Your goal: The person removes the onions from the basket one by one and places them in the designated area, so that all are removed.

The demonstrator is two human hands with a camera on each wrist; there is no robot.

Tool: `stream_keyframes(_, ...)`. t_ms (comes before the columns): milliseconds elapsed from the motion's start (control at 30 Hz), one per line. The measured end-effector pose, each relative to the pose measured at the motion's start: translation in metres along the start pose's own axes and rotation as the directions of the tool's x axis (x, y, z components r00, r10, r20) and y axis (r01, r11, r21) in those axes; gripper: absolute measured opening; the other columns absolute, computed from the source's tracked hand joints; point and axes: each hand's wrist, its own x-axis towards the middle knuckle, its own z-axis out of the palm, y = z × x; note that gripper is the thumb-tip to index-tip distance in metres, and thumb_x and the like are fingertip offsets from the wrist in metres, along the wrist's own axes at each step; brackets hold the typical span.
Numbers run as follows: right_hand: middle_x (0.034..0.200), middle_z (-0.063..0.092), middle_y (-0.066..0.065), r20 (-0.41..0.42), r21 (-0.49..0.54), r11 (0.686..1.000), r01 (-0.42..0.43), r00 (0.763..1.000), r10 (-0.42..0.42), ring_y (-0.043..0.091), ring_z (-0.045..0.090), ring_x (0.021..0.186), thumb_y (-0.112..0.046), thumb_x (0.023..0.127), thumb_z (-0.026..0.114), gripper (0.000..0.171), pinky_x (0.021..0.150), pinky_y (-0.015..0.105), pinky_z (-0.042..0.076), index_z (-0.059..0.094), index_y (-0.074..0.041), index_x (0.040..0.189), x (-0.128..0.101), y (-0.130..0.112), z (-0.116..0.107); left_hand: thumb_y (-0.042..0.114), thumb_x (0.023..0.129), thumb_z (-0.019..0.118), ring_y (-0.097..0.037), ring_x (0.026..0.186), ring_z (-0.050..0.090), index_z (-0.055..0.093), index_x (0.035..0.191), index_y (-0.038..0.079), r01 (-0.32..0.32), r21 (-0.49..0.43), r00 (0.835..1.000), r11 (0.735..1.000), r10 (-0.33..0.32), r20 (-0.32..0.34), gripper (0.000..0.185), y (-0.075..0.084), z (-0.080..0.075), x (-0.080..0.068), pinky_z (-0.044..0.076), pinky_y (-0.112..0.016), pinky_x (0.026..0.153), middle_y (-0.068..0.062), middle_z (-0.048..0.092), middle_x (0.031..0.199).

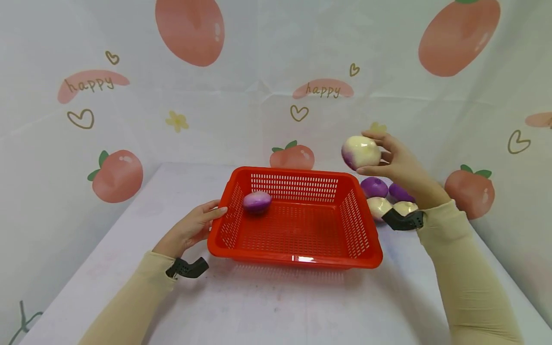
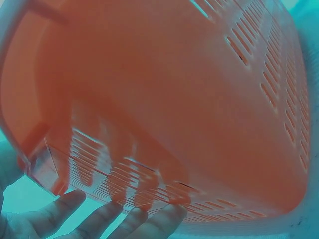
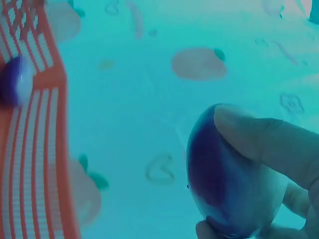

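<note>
A red plastic basket [image 1: 293,261] with slotted walls stands in the middle of the table. My left hand [image 1: 194,227] holds its left edge, thumb at the rim; in the left wrist view the fingers [image 2: 149,224] lie against the slotted wall from outside. A white-and-purple turnip [image 1: 257,201] lies inside, towards the back left. Above the basket's back right corner, my right hand [image 1: 398,160] grips another white-and-purple turnip [image 1: 362,152] between thumb and fingers. The right wrist view shows this turnip [image 3: 219,174] with its purple side facing the basket.
Several more purple and white turnips [image 1: 374,187] sit on the table just right of the basket, partly behind my right wrist. A white cloth backdrop [image 1: 258,120] printed with fruit and hearts rises behind the table [image 1: 258,311]. Black wrist straps [image 1: 187,268] show on both sleeves.
</note>
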Motion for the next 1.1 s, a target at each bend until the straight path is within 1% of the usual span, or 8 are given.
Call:
stream_keyframes(200, 0.150, 0.025, 0.011, -0.095, -0.112, 0.987, -0.114, 0.990, 0.104, -0.001, 0.054, 0.098, -0.024, 0.086, 0.074, 0.080, 0.076, 0.012, 0.050, 0.027, -0.030, 0.151, -0.022, 0.024, -0.024, 0.034, 0.097, 0.058, -0.016, 0.102, 0.064, 0.026, 0.152, 0.010, -0.002, -0.006, 1.000, 1.000, 0.002, 0.003, 0.068, -0.001, 0.000, 0.000, 0.056, -0.042, 0.089, -0.011, 0.052, 0.132)
stream_keyframes(333, 0.152, 0.022, 0.019, -0.109, -0.146, 0.973, -0.177, 0.981, 0.162, 0.015, 0.052, 0.111, -0.028, 0.087, 0.072, 0.084, 0.079, 0.012, 0.046, 0.021, -0.026, 0.154, -0.035, 0.045, -0.031, 0.033, 0.097, 0.057, -0.016, 0.100, 0.064, 0.027, 0.151, 0.010, -0.003, -0.009, 1.000, 1.000, 0.003, 0.004, 0.066, -0.001, 0.001, 0.001, 0.056, -0.042, 0.088, -0.009, 0.054, 0.129)
stream_keyframes(500, 0.150, 0.024, 0.029, -0.088, -0.218, 0.957, -0.192, 0.980, 0.177, 0.043, 0.045, 0.120, -0.027, 0.087, 0.073, 0.090, 0.075, 0.008, 0.042, 0.017, -0.011, 0.155, -0.050, 0.071, -0.036, 0.032, 0.098, 0.056, -0.017, 0.100, 0.065, 0.028, 0.150, 0.008, -0.018, -0.006, 1.000, 1.000, 0.018, 0.012, 0.065, -0.001, 0.001, 0.001, 0.056, -0.043, 0.087, -0.008, 0.055, 0.126)
stream_keyframes(700, 0.146, 0.029, 0.031, -0.055, -0.257, 0.943, -0.210, 0.978, 0.203, 0.052, 0.040, 0.124, -0.028, 0.087, 0.073, 0.087, 0.073, 0.004, 0.040, 0.020, -0.002, 0.151, -0.069, 0.094, -0.037, 0.031, 0.098, 0.056, -0.018, 0.100, 0.064, 0.028, 0.150, 0.008, -0.021, -0.021, 1.000, 1.000, 0.022, 0.022, 0.062, -0.001, 0.001, 0.003, 0.057, -0.044, 0.086, -0.010, 0.054, 0.126)
stream_keyframes(767, 0.144, 0.031, 0.031, -0.043, -0.256, 0.945, -0.204, 0.979, 0.200, 0.054, 0.039, 0.124, -0.026, 0.087, 0.072, 0.084, 0.081, 0.014, 0.047, 0.022, 0.001, 0.149, -0.075, 0.102, -0.035, 0.031, 0.098, 0.056, -0.018, 0.100, 0.064, 0.029, 0.150, 0.008, -0.017, -0.022, 1.000, 1.000, 0.017, 0.017, 0.062, -0.001, 0.001, 0.003, 0.056, -0.044, 0.086, -0.010, 0.054, 0.127)
stream_keyframes(833, 0.144, 0.030, 0.032, -0.015, -0.245, 0.950, -0.192, 0.981, 0.195, 0.057, 0.040, 0.123, -0.023, 0.088, 0.072, 0.082, 0.090, 0.032, 0.051, 0.023, 0.002, 0.149, -0.081, 0.109, -0.032, 0.031, 0.098, 0.056, -0.017, 0.099, 0.064, 0.028, 0.150, 0.008, -0.015, -0.021, 1.000, 1.000, 0.015, 0.011, 0.063, -0.001, 0.001, 0.003, 0.056, -0.044, 0.087, -0.009, 0.054, 0.127)
stream_keyframes(933, 0.145, 0.028, 0.031, 0.032, -0.231, 0.955, -0.189, 0.979, 0.201, 0.058, 0.042, 0.121, -0.021, 0.087, 0.072, 0.081, 0.091, 0.055, 0.049, 0.023, 0.000, 0.148, -0.088, 0.119, -0.028, 0.031, 0.098, 0.057, -0.016, 0.098, 0.065, 0.028, 0.150, 0.009, -0.009, -0.025, 1.000, 1.000, 0.010, 0.002, 0.064, -0.001, 0.000, 0.003, 0.056, -0.043, 0.087, -0.009, 0.055, 0.126)
stream_keyframes(1100, 0.147, 0.026, 0.029, 0.106, -0.233, 0.958, -0.168, 0.975, 0.197, 0.058, 0.039, 0.121, -0.019, 0.085, 0.073, 0.080, 0.091, 0.063, 0.047, 0.026, -0.001, 0.147, -0.096, 0.129, -0.019, 0.031, 0.098, 0.056, -0.016, 0.097, 0.065, 0.027, 0.151, 0.009, -0.005, -0.028, 1.000, 1.000, 0.005, 0.008, 0.065, -0.001, -0.001, 0.002, 0.057, -0.042, 0.087, -0.008, 0.055, 0.126)
